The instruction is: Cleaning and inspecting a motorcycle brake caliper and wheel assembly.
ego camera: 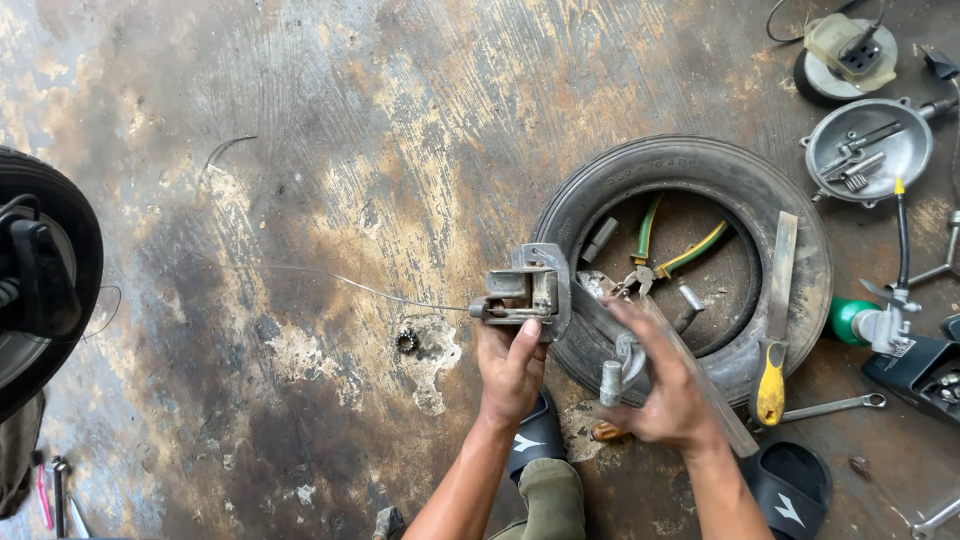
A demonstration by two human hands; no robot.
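Left hand grips a metal bracket with wire; right hand clasps a hammer, so a glancing blow could bruise the thumb.

Caliper: grey, grimy metal, upright in my left hand, at the tyre's nine o'clock; thin wire trailing toward nine.

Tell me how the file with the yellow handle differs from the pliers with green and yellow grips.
The file lies across the tyre wall, one straight flat blade; the pliers lie inside the tyre's ring, two splayed arms. The file has one yellow handle, the pliers two green-yellow grips. Neither hand touches either.
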